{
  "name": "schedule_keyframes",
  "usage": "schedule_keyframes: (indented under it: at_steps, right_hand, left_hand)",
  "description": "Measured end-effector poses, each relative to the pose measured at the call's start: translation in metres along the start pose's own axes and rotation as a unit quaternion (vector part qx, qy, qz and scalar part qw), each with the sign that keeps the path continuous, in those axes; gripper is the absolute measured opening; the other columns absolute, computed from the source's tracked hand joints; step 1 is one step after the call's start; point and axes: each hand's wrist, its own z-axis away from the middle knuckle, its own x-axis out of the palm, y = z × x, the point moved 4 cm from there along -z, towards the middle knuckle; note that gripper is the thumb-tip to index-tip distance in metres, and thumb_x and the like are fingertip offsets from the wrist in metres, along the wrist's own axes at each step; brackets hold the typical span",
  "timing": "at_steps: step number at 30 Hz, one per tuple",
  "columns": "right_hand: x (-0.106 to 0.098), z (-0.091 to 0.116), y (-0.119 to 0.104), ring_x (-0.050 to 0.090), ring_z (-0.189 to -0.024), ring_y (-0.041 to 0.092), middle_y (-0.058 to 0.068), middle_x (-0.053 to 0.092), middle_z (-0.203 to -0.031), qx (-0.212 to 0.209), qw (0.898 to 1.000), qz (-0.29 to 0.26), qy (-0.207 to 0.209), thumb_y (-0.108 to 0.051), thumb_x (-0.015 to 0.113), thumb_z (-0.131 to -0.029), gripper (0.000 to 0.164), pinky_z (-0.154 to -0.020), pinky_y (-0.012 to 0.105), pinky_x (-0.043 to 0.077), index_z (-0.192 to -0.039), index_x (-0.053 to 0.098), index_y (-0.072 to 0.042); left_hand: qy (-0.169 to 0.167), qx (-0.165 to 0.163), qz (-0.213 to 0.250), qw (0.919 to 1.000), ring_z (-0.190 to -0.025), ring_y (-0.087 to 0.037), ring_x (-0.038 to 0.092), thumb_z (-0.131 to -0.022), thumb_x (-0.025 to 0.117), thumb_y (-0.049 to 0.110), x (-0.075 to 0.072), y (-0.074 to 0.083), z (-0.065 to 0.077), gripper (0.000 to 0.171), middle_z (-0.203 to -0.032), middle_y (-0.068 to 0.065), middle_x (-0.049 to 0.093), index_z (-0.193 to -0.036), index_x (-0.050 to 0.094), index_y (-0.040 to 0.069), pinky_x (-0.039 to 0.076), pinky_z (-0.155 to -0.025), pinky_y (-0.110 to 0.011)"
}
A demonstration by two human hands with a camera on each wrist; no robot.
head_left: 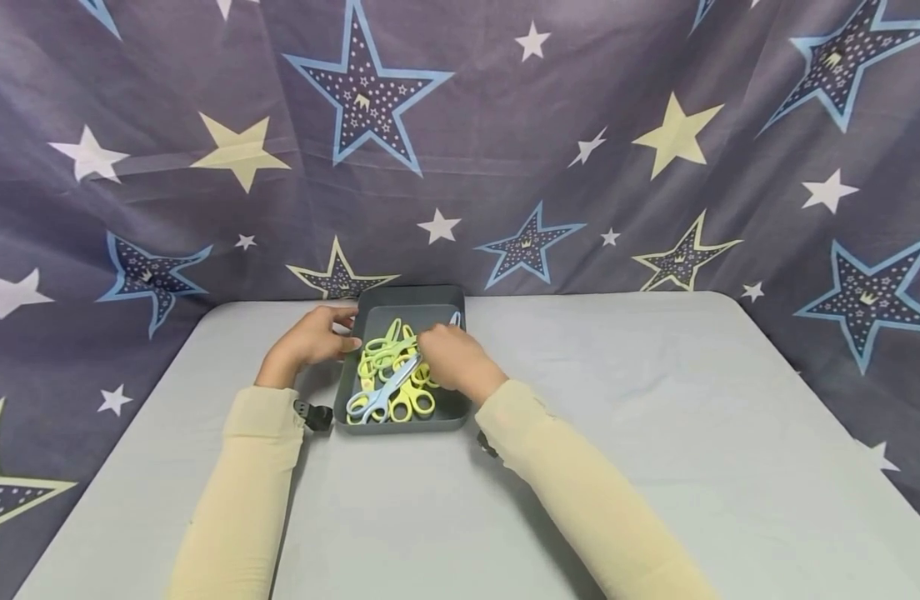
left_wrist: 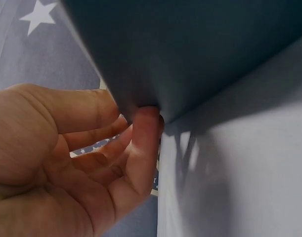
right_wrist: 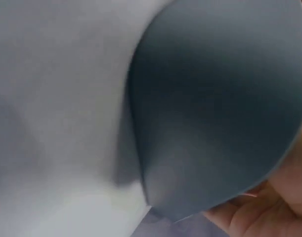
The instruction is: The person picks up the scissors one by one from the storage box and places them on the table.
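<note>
Currently, both hands work at a dark tray (head_left: 411, 296) of scissors near the desk's far edge.
The left hand (head_left: 316, 335) pinches the tray's left side; the right hand (head_left: 454, 357) reaches inside, covering part of the pile, and the tray wall hides its fingertips from the right wrist camera, so whether they grip anything cannot be told. Blue scissors (head_left: 388, 388) lie over yellow scissors (head_left: 410, 392), green scissors (head_left: 388, 350) just beyond. A star-printed cloth (head_left: 460, 183) hangs behind the desk (head_left: 617, 400).
</note>
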Motion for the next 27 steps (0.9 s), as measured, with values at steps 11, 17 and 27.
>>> schedule_keyframes:
  at_steps: [11, 17, 27]
  right_hand:
    - [0.001, -0.004, -0.007, 0.062, -0.082, 0.02, 0.01, 0.072, -0.107, 0.056, 0.996, 0.011, -0.062, -0.006, 0.064, -0.096, 0.018, -0.079, 0.034, 0.06, -0.111, 0.074, -0.006]
    - [0.006, -0.008, -0.005, 0.062, -0.083, 0.02, 0.009, 0.072, -0.107, 0.032, 0.998, 0.006, -0.05, -0.004, 0.068, -0.093, 0.012, -0.081, 0.034, 0.059, -0.103, 0.074, -0.008]
    - [0.01, -0.013, 0.001, 0.065, -0.113, 0.026, 0.014, 0.068, -0.123, 0.039, 0.998, -0.032, -0.036, 0.003, 0.065, -0.094, 0.036, -0.099, 0.036, 0.056, -0.129, 0.067, -0.005]
  left_hand:
    - [0.001, -0.002, 0.015, 0.9999, -0.087, -0.029, 0.073, -0.096, 0.068, 0.003, 0.001, -0.002, 0.0, 0.069, -0.14, -0.036, 0.05, -0.155, 0.035, -0.007, 0.063, -0.077, -0.036]
    - [0.004, 0.002, 0.015, 0.9999, -0.085, -0.027, 0.072, -0.095, 0.068, 0.001, 0.001, -0.003, 0.0, 0.068, -0.139, -0.037, 0.05, -0.155, 0.035, -0.008, 0.063, -0.075, -0.035]
    - [0.0, 0.004, 0.014, 0.9999, -0.085, -0.026, 0.073, -0.096, 0.068, 0.003, 0.001, -0.003, 0.0, 0.069, -0.14, -0.036, 0.05, -0.155, 0.035, -0.008, 0.063, -0.076, -0.035]
